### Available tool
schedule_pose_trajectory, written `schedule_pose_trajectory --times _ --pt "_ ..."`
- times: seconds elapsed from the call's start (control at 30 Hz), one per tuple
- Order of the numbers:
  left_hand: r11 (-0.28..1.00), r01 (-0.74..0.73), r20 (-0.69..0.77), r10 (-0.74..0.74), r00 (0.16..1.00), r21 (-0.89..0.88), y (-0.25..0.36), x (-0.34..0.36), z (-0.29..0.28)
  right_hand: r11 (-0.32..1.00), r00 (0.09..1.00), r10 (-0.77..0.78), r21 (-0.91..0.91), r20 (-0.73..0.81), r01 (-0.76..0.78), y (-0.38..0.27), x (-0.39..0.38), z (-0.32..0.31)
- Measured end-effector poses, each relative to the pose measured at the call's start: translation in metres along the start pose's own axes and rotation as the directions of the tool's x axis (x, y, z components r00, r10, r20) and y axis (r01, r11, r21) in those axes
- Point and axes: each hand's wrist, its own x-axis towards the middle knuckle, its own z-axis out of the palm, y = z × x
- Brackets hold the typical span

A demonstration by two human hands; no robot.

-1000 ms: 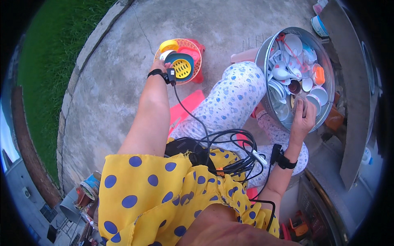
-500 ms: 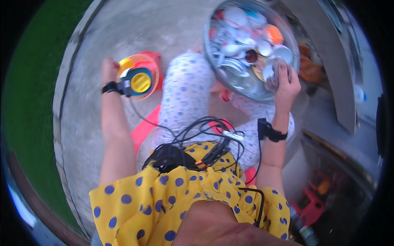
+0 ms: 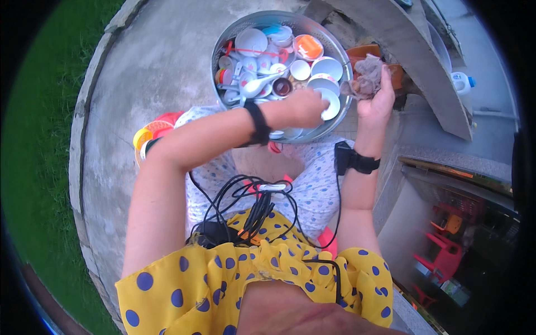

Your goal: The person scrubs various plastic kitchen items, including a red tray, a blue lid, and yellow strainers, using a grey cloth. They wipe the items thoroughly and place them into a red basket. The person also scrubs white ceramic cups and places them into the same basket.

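A big round metal basin stands before my knees, full of dishes. My left hand reaches over its near right part, fingers curled at the rim of a white bowl and closed on it. At the basin's right edge my right hand is raised, holding a crumpled greyish cloth. Around the left hand lie white spoons, a small dark brown cup and more white bowls. My left hand and wrist hide some dishes in the near part.
Left of my knee is a red basket with a yellow cup, partly behind my left arm. A tub with an orange patch sits in the basin. Black cables lie across my lap. A slab stands at the right.
My left hand has moved from the red basket across to the basin and onto a white bowl. The right hand still holds the cloth, now just outside the basin's rim.
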Motion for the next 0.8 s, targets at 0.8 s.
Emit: schedule_pose_trajectory --times 0.8 --pt "0.723 0.152 0.016 -0.192 0.981 -0.674 0.002 -0.050 -0.093 0.662 0.847 -0.218 -0.564 0.485 0.493 -0.013 -0.058 0.028"
